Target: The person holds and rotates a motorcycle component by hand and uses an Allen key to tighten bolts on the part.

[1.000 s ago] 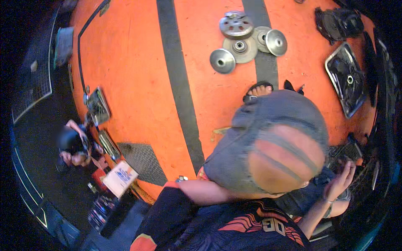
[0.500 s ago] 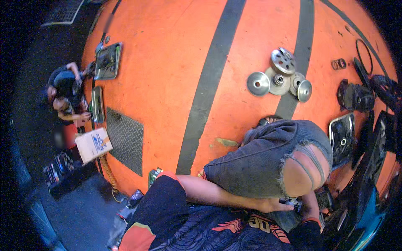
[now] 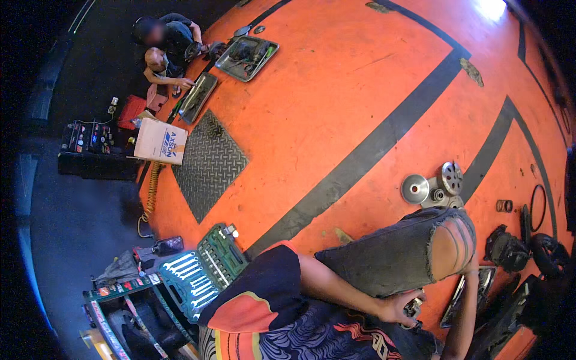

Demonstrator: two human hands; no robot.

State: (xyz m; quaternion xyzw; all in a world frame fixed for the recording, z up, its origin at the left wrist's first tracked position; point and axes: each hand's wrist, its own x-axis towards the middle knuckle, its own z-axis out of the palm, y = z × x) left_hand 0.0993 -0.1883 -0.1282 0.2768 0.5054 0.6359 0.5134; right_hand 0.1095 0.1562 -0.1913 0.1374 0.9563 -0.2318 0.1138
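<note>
I see the left hand (image 3: 399,307) low in the head view, just under the bent knee in torn grey jeans (image 3: 402,255) — fingers curled around a small dark metal part (image 3: 413,308), so that grip is clamped on it. The right hand is mostly hidden behind the knee; only the forearm (image 3: 465,312) shows coming up beside the part, so I cannot tell whether that grip is open or closed. The part sits right at the thigh, above the orange floor (image 3: 336,108). Near the knee lie round metal pulley discs (image 3: 433,185), touching each other, beside a black floor stripe (image 3: 360,162). A metal tray (image 3: 463,289) lies just right of the hands. To the left — an open green socket and wrench case (image 3: 204,270). Far up the floor, another person (image 3: 171,42) crouches by two metal trays (image 3: 246,57), well apart from me.
</note>
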